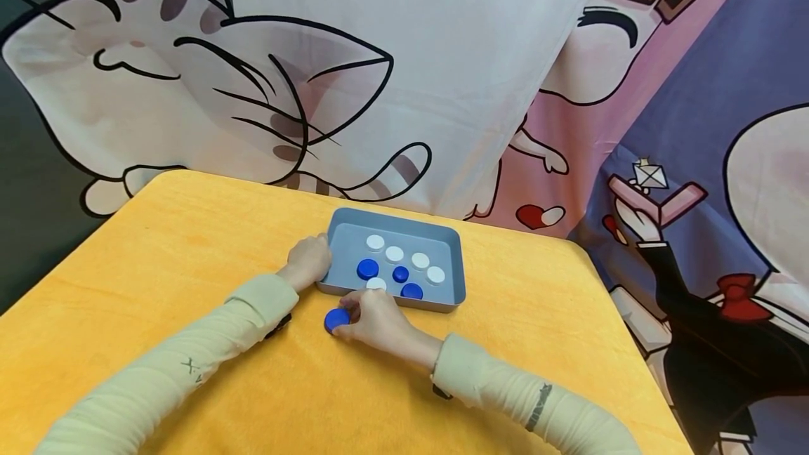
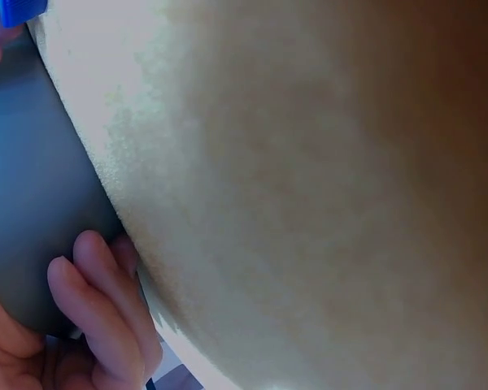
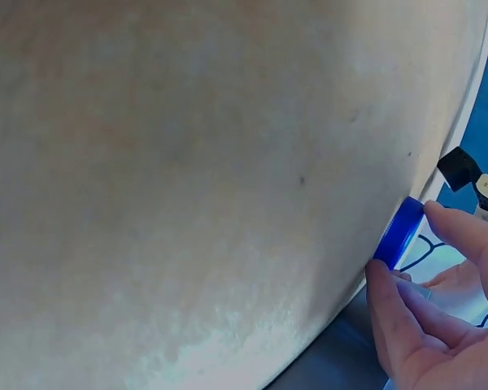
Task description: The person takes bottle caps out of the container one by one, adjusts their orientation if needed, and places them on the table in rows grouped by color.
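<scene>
A blue-grey tray [image 1: 436, 305] stands on the table with several white and blue bottle caps inside. At its left end my left hand [image 1: 310, 260] grips the side wall, and in the left wrist view its curled fingers [image 2: 106, 301] lie against the tray. Just outside the tray's front wall, my right hand [image 1: 379, 320] pinches a blue bottle cap [image 1: 337, 321] between thumb and fingertips. The right wrist view shows that cap [image 3: 400, 234] edge-on, tilted in the pinch. Part of a white cap [image 1: 376, 284] in the tray is hidden behind the right hand.
A yellow cloth [image 1: 208, 244] covers the table. Behind it hangs a printed curtain [image 1: 468, 76] with cartoon figures, close to the tray's far side. Inside the tray, blue caps [image 1: 368, 269] lie nearer the front and white caps [image 1: 395, 253] mostly farther back.
</scene>
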Demonstrator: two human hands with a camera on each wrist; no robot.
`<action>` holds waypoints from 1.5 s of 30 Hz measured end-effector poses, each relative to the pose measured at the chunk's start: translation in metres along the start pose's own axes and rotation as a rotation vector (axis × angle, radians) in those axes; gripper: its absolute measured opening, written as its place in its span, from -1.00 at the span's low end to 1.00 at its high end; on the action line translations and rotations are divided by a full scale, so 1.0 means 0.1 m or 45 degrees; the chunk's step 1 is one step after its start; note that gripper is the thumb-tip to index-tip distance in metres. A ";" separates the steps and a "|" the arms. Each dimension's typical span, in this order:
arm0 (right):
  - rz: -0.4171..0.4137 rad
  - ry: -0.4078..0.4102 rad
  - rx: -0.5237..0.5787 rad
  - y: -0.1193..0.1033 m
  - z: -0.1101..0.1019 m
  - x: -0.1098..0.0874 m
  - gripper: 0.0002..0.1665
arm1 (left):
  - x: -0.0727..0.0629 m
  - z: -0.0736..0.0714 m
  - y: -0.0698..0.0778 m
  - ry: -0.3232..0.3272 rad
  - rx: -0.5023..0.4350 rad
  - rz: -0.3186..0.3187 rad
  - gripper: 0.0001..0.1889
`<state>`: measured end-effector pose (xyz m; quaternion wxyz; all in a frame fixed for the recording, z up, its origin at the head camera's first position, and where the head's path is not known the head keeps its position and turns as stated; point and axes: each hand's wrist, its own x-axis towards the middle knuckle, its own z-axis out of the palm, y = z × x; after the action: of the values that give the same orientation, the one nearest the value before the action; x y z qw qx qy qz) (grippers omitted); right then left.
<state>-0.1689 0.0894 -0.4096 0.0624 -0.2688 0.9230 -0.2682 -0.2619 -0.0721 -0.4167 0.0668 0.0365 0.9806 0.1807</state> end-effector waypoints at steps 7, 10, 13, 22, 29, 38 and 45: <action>0.038 0.016 0.014 -0.02 -0.03 -0.01 -0.44 | -0.01 0.02 0.00 0.040 -0.007 0.025 -0.72; 0.048 0.040 0.036 -0.04 -0.07 -0.01 -0.47 | -0.01 0.02 0.00 0.057 -0.015 0.038 -0.73; 0.038 0.058 0.069 -0.06 -0.12 0.01 -0.53 | -0.01 0.02 -0.01 0.044 -0.031 0.024 -0.72; 0.013 0.056 0.119 -0.06 -0.31 0.05 -0.52 | -0.02 0.01 -0.01 0.056 -0.038 0.038 -0.74; 0.016 0.104 0.215 0.00 -0.42 0.08 -0.53 | -0.02 0.01 0.00 0.045 -0.036 0.031 -0.73; 0.031 0.158 0.263 0.01 -0.56 0.13 -0.50 | 0.00 0.01 -0.01 0.007 -0.033 0.020 -0.70; 0.020 0.221 0.264 0.04 -0.66 0.17 -0.50 | 0.00 0.01 -0.01 0.019 -0.031 0.023 -0.70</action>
<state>-0.2019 0.1138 -0.3553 0.0119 -0.2297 0.8943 -0.3838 -0.2621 -0.0721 -0.4182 0.0581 0.0432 0.9785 0.1933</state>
